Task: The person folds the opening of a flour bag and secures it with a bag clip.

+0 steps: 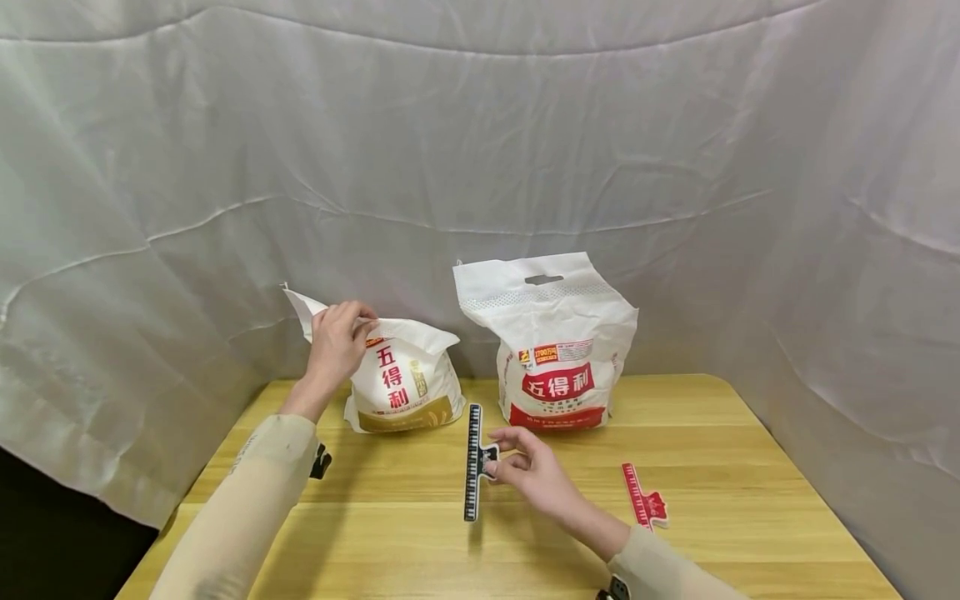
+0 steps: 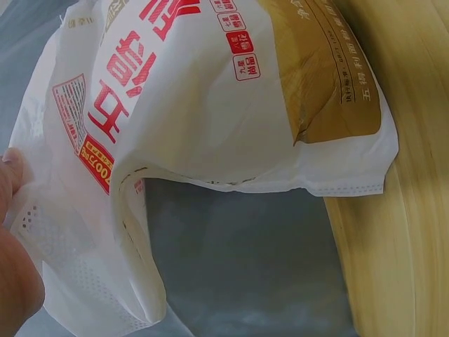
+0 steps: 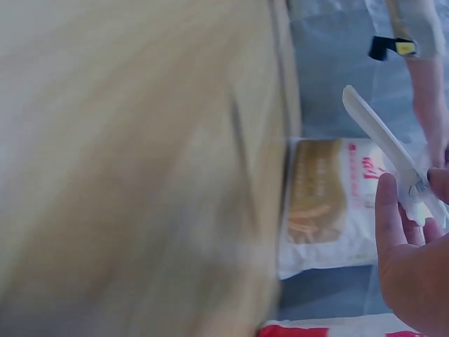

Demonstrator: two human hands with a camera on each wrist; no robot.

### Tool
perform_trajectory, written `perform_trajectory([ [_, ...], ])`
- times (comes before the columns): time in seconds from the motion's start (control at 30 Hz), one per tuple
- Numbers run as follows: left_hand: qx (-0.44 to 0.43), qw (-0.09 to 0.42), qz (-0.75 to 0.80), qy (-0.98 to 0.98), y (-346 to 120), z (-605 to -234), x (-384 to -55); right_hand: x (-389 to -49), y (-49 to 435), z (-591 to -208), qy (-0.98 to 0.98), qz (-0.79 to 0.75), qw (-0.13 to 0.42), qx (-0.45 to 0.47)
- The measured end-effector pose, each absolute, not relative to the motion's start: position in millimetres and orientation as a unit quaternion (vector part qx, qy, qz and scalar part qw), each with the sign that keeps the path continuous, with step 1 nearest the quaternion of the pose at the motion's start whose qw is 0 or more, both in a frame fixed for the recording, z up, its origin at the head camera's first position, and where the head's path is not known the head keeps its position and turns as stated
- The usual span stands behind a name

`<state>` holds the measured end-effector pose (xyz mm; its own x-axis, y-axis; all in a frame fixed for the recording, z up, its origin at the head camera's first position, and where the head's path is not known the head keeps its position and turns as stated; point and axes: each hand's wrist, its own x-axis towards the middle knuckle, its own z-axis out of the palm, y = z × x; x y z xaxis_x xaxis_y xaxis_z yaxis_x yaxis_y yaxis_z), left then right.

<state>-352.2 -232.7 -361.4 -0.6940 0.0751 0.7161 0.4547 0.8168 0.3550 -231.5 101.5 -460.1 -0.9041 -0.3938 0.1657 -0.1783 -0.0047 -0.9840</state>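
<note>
At the left, a white flour bag (image 1: pixel 408 379) with red characters and a gold band sits on the table. My left hand (image 1: pixel 335 342) pinches its folded-over top edge; in the left wrist view that hand (image 2: pixel 17 260) shows only at the edge, against the bag's white top (image 2: pixel 84 274). My right hand (image 1: pixel 536 475) grips the handle of a long black-and-white clip (image 1: pixel 472 462) with a piano-key pattern. The clip is held up above the table, in front of the gap between the two bags. In the right wrist view its white edge (image 3: pixel 375 126) shows.
A second, larger flour bag (image 1: pixel 555 375) with red print stands upright to the right, its handle top raised. On the wooden table (image 1: pixel 405 533) a red clip (image 1: pixel 643 498) of similar shape lies at the right. Grey cloth (image 1: pixel 480 150) hangs behind and at both sides.
</note>
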Motion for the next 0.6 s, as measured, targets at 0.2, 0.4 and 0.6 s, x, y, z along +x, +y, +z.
perform_trajectory([
  [0.2,-0.148,0.357,-0.263,-0.884,-233,-361,-353,-242,98,-437,0.709,-0.678,0.042,-0.189],
  [0.4,-0.148,0.359,-0.264,-0.883,-233,-361,-352,-257,99,-413,0.717,-0.674,0.019,-0.179],
  [0.6,-0.149,0.360,-0.264,-0.882,-232,-361,-351,-270,100,-398,0.746,-0.646,-0.011,-0.163],
])
